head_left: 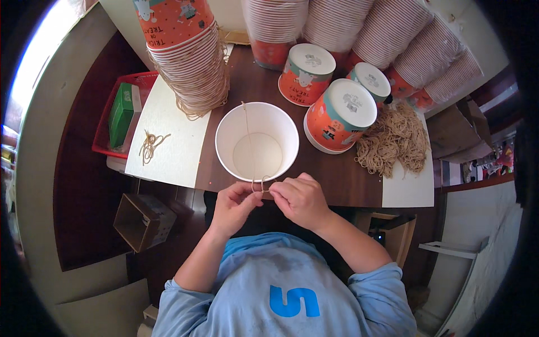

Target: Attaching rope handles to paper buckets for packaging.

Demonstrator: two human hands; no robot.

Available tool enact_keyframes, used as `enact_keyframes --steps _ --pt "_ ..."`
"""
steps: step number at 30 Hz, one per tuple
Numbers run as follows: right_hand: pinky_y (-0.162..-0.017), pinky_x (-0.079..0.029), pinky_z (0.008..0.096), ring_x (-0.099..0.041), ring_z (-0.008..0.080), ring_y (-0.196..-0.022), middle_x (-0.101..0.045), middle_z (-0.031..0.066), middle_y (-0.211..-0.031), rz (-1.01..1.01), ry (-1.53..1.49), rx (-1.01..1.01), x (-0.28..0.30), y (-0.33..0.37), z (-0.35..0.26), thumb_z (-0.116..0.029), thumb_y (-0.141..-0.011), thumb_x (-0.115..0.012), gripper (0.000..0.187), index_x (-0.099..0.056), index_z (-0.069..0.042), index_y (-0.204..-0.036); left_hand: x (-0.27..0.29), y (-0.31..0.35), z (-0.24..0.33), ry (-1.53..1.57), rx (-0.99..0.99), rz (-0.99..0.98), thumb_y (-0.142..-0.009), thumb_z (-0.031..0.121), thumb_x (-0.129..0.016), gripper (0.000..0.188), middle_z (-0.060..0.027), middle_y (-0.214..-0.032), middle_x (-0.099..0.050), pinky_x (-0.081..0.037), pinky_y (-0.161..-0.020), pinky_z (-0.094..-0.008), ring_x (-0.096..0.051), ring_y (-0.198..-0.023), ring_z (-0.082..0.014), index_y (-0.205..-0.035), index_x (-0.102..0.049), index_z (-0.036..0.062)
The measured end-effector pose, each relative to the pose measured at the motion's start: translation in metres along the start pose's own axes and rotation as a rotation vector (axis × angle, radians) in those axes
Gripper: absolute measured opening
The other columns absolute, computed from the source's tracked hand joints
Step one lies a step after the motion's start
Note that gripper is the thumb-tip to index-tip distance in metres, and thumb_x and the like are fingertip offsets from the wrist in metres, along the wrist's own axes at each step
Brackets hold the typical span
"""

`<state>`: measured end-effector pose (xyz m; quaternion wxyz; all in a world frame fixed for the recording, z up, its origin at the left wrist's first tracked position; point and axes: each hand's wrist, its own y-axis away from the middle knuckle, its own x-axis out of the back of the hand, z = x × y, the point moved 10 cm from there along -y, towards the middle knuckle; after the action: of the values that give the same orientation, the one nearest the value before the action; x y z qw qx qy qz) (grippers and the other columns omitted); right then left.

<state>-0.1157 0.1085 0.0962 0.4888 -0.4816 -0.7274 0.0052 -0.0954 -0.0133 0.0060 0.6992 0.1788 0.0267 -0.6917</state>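
A paper bucket (286,131), white inside, stands mouth up at the table's near edge. A thin tan cord (250,140) is attached at its far rim and runs across the mouth to the near rim, where it makes a small loop. My left hand (231,209) pinches the cord between thumb and fingers just below that rim. Close beside it on the right, my right hand (303,201) has thumb and forefinger closed on the cord's end. Whether the cord passes through a hole in the near rim is too small to tell.
Orange printed buckets (349,115) stand upside down beyond. A tall nested stack (188,67) with cords hanging round it is at left; wrapped stacks (337,22) line the back. A cord heap (396,140) lies right, a few cords (150,146) left. A red basket (105,126) sits far left.
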Motion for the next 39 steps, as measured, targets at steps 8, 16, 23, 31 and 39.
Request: enact_keyframes --steps 8,16,23,31,39 --pt "-0.055 -0.038 0.0337 -0.055 0.0212 -0.055 -0.056 0.0038 -0.063 0.018 0.018 -0.003 0.003 0.001 0.002 -0.008 -0.073 -0.067 0.009 -0.06 -0.009 -0.079 0.003 0.002 0.003 -0.296 -0.066 0.014 -0.09 0.011 -0.06 0.012 -0.0028 -0.082 -0.063 -0.047 -0.062 -0.0209 -0.057 -0.07 -0.0075 -0.091 -0.063 -0.0005" --pt "-0.056 -0.038 0.0345 -0.055 0.0223 -0.058 -0.055 0.0042 -0.064 -0.009 0.08 -0.018 -0.001 0.003 0.002 -0.008 -0.074 -0.066 0.009 -0.059 -0.008 -0.079 -0.003 0.007 0.01 -0.265 -0.162 0.01 -0.091 0.013 -0.059 0.013 0.0011 -0.077 -0.058 -0.042 -0.065 -0.0194 -0.052 -0.07 -0.0049 -0.086 -0.059 0.0016" --pt "-0.058 -0.04 0.0347 -0.056 0.0228 -0.06 -0.057 0.0042 -0.068 0.008 0.036 -0.015 0.003 0.006 0.008 -0.007 -0.072 -0.068 0.014 -0.061 -0.009 -0.084 -0.003 0.016 0.048 -0.571 -0.447 0.082 -0.082 0.003 -0.063 0.004 -0.008 -0.077 -0.059 -0.044 -0.061 -0.0252 -0.055 -0.066 -0.0163 -0.079 -0.059 0.002" --pt "-0.064 -0.043 0.0327 -0.057 0.0224 -0.074 -0.06 0.0052 -0.091 0.148 -0.081 -0.009 0.02 -0.006 -0.01 -0.007 -0.066 -0.074 0.029 -0.063 -0.01 -0.092 -0.024 0.033 0.094 -0.718 -0.73 0.081 -0.074 0.002 -0.069 0.008 -0.0099 -0.083 -0.061 -0.044 -0.069 -0.0289 -0.057 -0.076 -0.0219 -0.077 -0.061 0.003" --pt "-0.065 -0.044 0.032 -0.059 0.0202 -0.075 -0.061 0.0034 -0.092 0.139 -0.11 0.122 0.01 -0.008 -0.016 -0.004 -0.063 -0.073 0.024 -0.065 -0.01 -0.085 -0.012 0.013 0.08 -0.098 -0.497 -0.131 -0.08 0.004 -0.064 0.005 -0.0068 -0.082 -0.059 -0.043 -0.073 -0.0311 -0.054 -0.08 -0.0177 -0.078 -0.06 0.0024"
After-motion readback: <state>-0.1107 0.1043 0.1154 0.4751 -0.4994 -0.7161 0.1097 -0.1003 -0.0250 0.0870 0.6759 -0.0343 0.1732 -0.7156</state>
